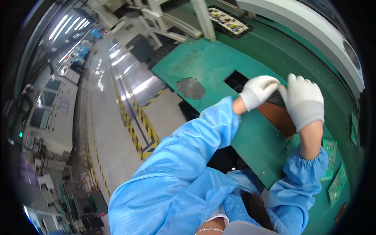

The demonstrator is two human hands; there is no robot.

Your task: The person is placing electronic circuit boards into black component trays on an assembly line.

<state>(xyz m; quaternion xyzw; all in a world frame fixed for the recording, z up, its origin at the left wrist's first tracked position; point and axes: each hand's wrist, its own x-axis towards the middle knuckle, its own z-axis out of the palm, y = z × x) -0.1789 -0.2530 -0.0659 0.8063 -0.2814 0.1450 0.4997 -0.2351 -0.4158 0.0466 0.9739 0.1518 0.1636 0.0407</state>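
Observation:
Both my hands wear white knit gloves and are raised close together over the green worktop [250, 135]. My left hand [258, 92] is closed, its fingers bent together and their tips meeting the thumb side of the right. With fingers curled over and knuckles up, my right hand [303, 100] is closed too. Anything pinched between them is too small or hidden to make out. Below the hands lies a long recess with a brown panel [277, 117] and a dark slatted part [275, 98]. A black rectangular opening [235, 80] is just beyond my left hand.
Green circuit boards [337, 185] lie to the right by my forearm. A black tray [229, 21] of small coloured parts sits at the far side. The worktop has a worn grey patch [190, 88]. Yellow-black floor tape [135, 129] runs along the aisle at left.

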